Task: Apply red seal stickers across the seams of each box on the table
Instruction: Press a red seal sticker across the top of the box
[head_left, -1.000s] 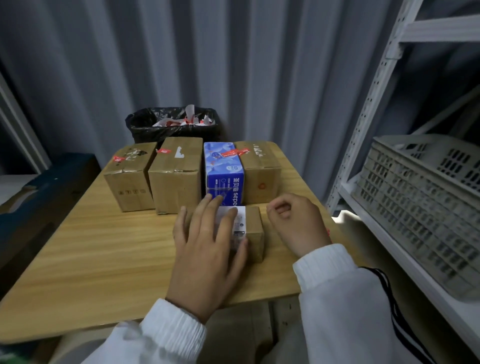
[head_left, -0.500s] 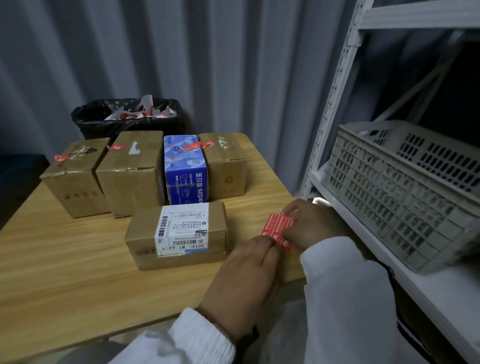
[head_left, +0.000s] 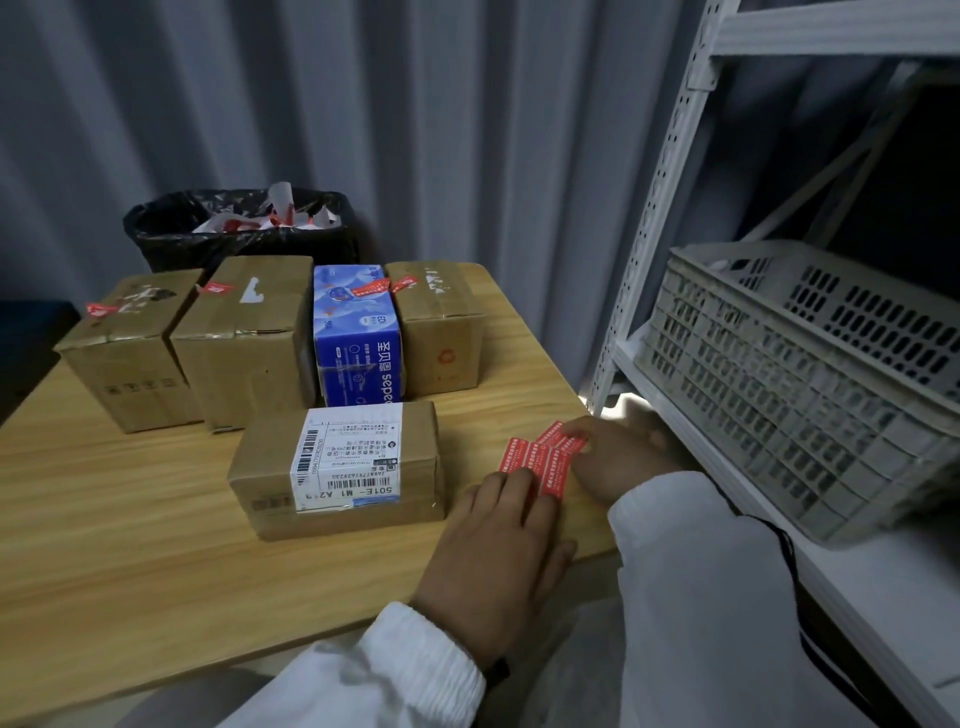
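left hand (head_left: 498, 540): fingers nearly straight, tips resting on red seal stickers (head_left: 540, 460) | right hand (head_left: 618, 457): fingers curled, gripping the stickers' right edge | stickers: at the right edge of table (head_left: 130, 545), just beside labelled box (head_left: 337, 467) | row of boxes (head_left: 244, 338) behind it

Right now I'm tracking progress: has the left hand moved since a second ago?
Yes. The left hand moved right, off the labelled box to the red sticker sheet.
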